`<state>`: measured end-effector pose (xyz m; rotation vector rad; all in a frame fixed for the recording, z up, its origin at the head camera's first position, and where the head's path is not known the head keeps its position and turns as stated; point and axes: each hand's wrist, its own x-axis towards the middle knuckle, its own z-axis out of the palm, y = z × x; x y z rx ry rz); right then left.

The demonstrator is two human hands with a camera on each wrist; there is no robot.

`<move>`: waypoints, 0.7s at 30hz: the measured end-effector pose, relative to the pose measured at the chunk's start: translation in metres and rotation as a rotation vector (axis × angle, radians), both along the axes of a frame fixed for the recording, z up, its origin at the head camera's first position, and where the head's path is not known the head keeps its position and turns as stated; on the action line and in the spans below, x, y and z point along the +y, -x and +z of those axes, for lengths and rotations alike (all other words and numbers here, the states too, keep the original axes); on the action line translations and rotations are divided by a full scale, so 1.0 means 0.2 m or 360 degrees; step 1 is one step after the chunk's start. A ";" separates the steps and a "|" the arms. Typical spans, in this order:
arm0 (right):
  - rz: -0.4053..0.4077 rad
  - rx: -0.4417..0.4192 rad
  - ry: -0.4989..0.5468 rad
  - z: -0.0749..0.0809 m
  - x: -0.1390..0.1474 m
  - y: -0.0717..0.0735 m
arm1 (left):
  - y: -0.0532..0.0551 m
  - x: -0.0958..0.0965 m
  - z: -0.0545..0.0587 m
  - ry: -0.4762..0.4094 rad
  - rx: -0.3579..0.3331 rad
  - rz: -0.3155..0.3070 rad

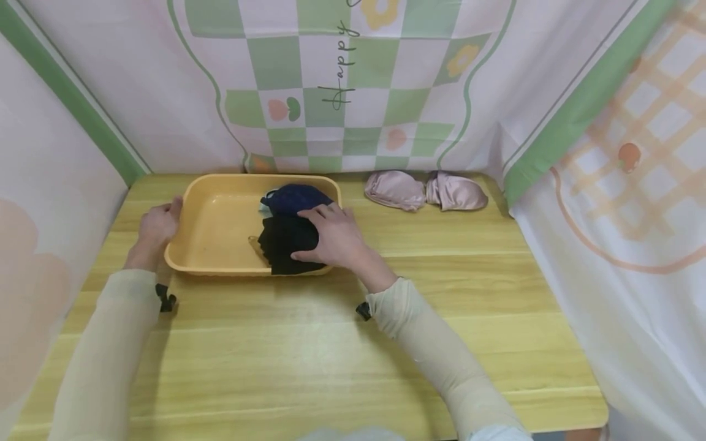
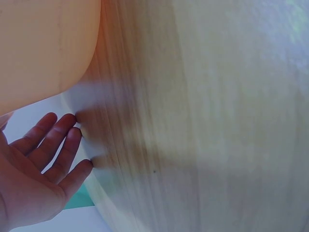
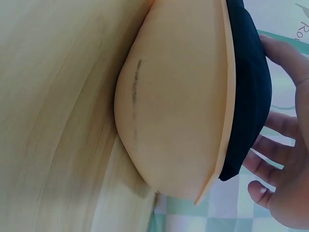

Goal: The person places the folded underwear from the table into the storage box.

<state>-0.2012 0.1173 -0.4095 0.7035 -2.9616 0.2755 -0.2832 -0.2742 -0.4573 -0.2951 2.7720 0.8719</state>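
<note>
A yellow plastic tray [image 1: 217, 269] stands on the table's far left. At its left end is my left hand [image 1: 159, 225], thumb by the rim and fingers extended, as the left wrist view shows the hand [image 2: 46, 166] beside the wall. Over the tray's right end, my right hand [image 1: 336, 236] rests on a black folded garment [image 1: 287, 242] with a scalloped edge, thumb and fingers spread. In the right wrist view the black fabric [image 3: 248, 92] overhangs the rim, with fingertips against it. Behind it in the tray lies a navy bra [image 1: 295, 197], partly covered.
A pink satin bra [image 1: 455, 191] lies along the back of the wooden table [image 1: 309, 349], right of the tray. Patterned curtains [image 1: 358, 104] hang close behind and at both sides.
</note>
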 end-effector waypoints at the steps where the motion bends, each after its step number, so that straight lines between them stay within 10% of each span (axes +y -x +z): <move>1: 0.0005 -0.0007 -0.0005 0.00 0.00 0.00 | 0.00 0.00 0.00 -0.0002 -0.0006 -0.0001; 21: 0.0000 -0.0010 0.0050 -0.05 -0.02 0.05 | 0.00 0.00 0.00 -0.0037 -0.0010 0.0017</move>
